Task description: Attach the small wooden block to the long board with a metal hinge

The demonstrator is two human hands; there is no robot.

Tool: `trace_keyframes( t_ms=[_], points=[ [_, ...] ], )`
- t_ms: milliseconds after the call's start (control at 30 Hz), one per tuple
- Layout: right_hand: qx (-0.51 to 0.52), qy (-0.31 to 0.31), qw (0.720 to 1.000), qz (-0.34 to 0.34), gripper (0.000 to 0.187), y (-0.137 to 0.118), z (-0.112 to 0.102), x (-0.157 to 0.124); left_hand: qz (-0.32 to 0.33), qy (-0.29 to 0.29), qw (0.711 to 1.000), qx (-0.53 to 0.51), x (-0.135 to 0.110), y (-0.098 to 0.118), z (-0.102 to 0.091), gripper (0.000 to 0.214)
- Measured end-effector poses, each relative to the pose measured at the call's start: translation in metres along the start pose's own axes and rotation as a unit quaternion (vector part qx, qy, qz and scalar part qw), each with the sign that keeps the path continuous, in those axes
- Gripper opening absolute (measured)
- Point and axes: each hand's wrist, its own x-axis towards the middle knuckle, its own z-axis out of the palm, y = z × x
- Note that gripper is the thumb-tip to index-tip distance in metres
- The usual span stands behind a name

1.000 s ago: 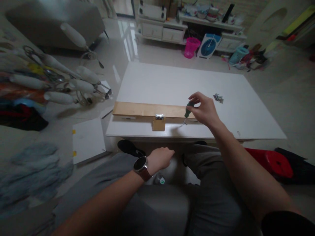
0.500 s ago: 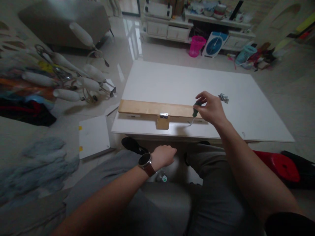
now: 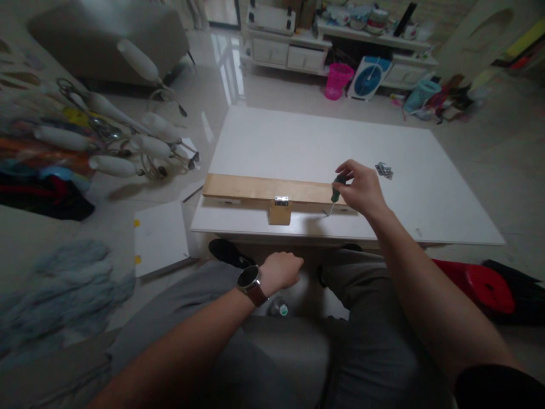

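Unmoved: screwdriver [image 3: 336,192] near-upright, tip down-left, right hand [image 3: 361,190].

Across the top of my frame I see a pink basket [image 3: 336,80] beside a blue fan [image 3: 368,79] under a white cabinet [image 3: 281,55]. At the left lies a floor lamp [image 3: 128,136] with white shades. A white panel [image 3: 160,238] rests lower left; a red stool [image 3: 477,281] sits lower right.
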Motion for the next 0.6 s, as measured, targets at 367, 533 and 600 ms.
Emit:
trace_keyframes(
  t_ms=[367,533,600],
  points=[
    [0.026,0.029,0.999,-0.026,0.021,-0.012,-0.006,-0.004,-0.003,0.0,1.0,-0.008,0.001,-0.001,-0.001,0.033],
    [0.039,0.036,0.998,-0.032,0.022,-0.016,-0.007,-0.006,-0.009,-0.009,1.0,-0.008,0.004,-0.003,-0.001,0.035],
    [0.043,0.036,0.998,-0.032,0.023,-0.017,-0.008,-0.006,-0.01,-0.009,1.0,-0.006,0.005,-0.004,-0.001,0.035]
  ],
)
